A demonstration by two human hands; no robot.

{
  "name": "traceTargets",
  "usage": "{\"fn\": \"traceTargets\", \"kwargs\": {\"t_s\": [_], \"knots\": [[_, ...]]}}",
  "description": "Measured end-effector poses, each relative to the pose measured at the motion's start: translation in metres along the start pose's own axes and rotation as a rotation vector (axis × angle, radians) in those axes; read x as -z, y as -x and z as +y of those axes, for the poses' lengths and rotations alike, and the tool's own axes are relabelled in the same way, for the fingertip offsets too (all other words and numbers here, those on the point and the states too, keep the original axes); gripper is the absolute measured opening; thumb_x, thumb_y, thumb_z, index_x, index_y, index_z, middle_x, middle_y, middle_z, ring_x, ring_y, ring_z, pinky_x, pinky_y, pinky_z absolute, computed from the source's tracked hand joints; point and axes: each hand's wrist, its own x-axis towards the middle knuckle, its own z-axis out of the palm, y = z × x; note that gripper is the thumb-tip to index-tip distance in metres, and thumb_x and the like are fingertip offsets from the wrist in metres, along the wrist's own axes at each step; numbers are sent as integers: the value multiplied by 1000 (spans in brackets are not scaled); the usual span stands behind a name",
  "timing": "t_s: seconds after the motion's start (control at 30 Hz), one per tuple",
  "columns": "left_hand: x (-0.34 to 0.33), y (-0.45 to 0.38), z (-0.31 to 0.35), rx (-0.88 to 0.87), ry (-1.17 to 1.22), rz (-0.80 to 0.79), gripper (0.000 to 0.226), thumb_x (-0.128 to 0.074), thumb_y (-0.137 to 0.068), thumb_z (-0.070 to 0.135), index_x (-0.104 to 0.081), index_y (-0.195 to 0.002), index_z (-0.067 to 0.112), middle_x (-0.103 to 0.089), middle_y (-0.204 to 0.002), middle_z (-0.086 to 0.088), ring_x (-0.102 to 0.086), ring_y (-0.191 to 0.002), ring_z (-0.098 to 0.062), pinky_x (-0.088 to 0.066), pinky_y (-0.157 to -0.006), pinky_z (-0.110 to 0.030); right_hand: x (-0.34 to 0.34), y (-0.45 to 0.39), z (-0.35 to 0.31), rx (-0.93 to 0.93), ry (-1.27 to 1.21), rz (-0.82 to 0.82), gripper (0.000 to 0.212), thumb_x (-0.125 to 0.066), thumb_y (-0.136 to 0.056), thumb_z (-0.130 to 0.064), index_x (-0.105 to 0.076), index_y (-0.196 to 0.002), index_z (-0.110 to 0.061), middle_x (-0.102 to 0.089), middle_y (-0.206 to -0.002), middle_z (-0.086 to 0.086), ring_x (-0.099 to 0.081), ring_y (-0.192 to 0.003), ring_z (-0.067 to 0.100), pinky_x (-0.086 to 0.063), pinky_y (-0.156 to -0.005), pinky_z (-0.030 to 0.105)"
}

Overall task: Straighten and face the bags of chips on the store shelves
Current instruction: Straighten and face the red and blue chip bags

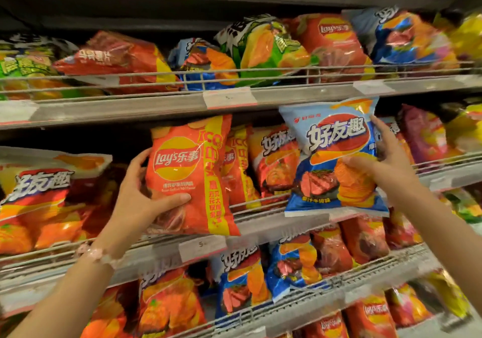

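My left hand (pixel 140 194) grips a red Lay's bag (pixel 190 176) by its left edge, thumb across the front, holding it upright in front of the middle shelf (pixel 260 223). My right hand (pixel 383 165) grips a light-blue steak-flavour bag (pixel 336 155) by its right side, thumb on the front, fingers behind. That bag faces me, upright, its bottom over the shelf's wire rail. Behind the two sit more red Lay's bags (pixel 237 165) and an orange bag (pixel 276 160).
The top shelf (pixel 156 108) carries green, red and blue bags lying tilted. Price tags (pixel 229 97) hang on the shelf edges. A large orange bag (pixel 44 196) sits at the middle left. Lower shelves (pixel 300 301) hold blue and red bags.
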Motion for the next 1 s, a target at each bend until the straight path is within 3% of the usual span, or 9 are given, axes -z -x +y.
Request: {"fn": "traceTargets", "kwargs": {"t_s": [0.1, 0.23, 0.33, 0.5, 0.6, 0.7, 0.77, 0.87, 1.0], "knots": [[-26, 6, 4, -15, -38, 51, 102, -97, -34, 28, -45, -116, 57, -58, -118, 10, -63, -99, 1, -51, -81, -28, 23, -21, 17, 6, -10, -30, 85, -74, -76, -2, -36, -139, -45, -62, -121, -4, -62, -104, 12, -55, -71, 29], [-63, 11, 12, -24, -96, 100, 103, -98, -30, 37, -43, -113, 64, -58, -117, 16, -62, -99, 3, -50, -79, -26, 43, -42, 38, 11, -39, -57, 86, -74, -75, 1, -37, -138, -44, -63, -113, -12, -63, -99, 6, -54, -66, 22], [-83, 13, 13, -25, -132, 161, 103, -93, -30, 45, -42, -117, 61, -56, -118, 15, -62, -100, 3, -50, -78, -25, 65, -57, 52, 5, -95, -47, 86, -74, -73, 0, -38, -139, -41, -64, -113, -15, -64, -98, 4, -56, -70, 26], [-106, 24, 20, 9, -158, 229, 111, -86, -37, 30, -35, -133, 48, -53, -119, 18, -59, -98, 12, -47, -77, -21, 110, -86, 61, 52, -31, 28, 85, -74, -72, 1, -39, -138, -39, -64, -101, -22, -61, -82, -14, -51, -67, 18], [-121, 33, 32, 23, -191, 244, 117, -87, -37, 28, -33, -141, 37, -54, -118, 19, -58, -98, 15, -46, -79, -21, 125, -101, 64, 37, -30, 18, 87, -76, -71, -1, -38, -138, -40, -60, -110, -11, -61, -94, -1, -50, -79, 29], [-140, 41, 46, 42, -207, 201, 113, -97, -33, 34, -40, -131, 39, -57, -123, 13, -59, -106, 2, -47, -86, -26, 134, -110, 67, 47, -33, 2, 85, -77, -71, -3, -39, -137, -42, -59, -124, 0, -60, -108, 16, -50, -85, 35], [-159, 44, 54, 68, -217, 172, 106, -96, -36, 37, -41, -126, 47, -58, -124, 14, -59, -108, 0, -48, -87, -24, 137, -114, 69, 61, -42, -9, 84, -76, -71, -3, -40, -136, -42, -58, -128, 0, -59, -110, 16, -50, -86, 35], [-194, 33, 60, 89, -208, 129, 96, -90, -34, 41, -41, -115, 62, -59, -115, 26, -59, -101, 10, -49, -73, -9, 140, -125, 73, 50, -25, -48, 84, -76, -70, -2, -42, -135, -43, -59, -124, -2, -60, -105, 13, -50, -82, 32], [-246, -4, 62, 114, -172, 72, 116, -86, -30, 56, -38, -134, 38, -54, -121, 22, -58, -102, 7, -48, -74, -10, 164, -135, 77, 10, 22, -68, 82, -78, -66, -5, -48, -121, -58, -62, -108, -18, -60, -95, 2, -51, -69, 25]]}}
